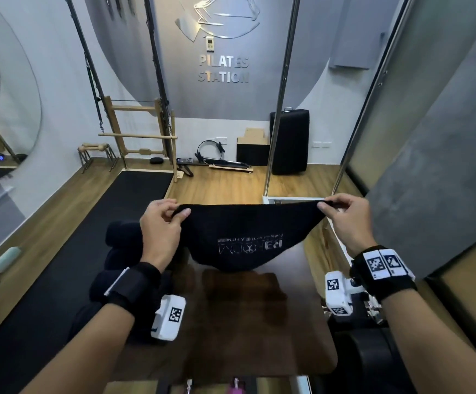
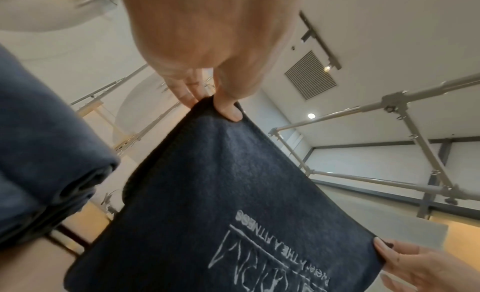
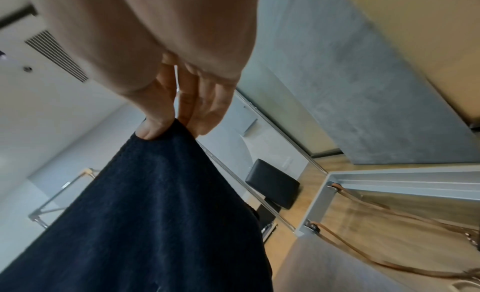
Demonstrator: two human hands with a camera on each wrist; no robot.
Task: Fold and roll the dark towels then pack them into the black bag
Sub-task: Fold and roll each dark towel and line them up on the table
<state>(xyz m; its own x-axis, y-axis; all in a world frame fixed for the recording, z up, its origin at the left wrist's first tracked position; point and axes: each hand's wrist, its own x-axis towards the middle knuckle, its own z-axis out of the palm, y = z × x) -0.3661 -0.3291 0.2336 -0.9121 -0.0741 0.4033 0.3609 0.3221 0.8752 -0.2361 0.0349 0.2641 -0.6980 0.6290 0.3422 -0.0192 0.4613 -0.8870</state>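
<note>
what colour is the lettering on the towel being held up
Pale grey-white lettering on the dark towel, clearest in the left wrist view.

Dark towel (image 1: 248, 231) held up in air, stretched wide by its two top corners, left hand (image 1: 161, 223) pinching one corner, right hand (image 1: 347, 220) pinching other. Cloth sags in middle, lower edge hanging just above glossy dark desk (image 1: 259, 322). Pale printed logo on its face reads upside down. More dark towels (image 1: 123, 243), rolled or bundled, lie piled just left of it.
</note>
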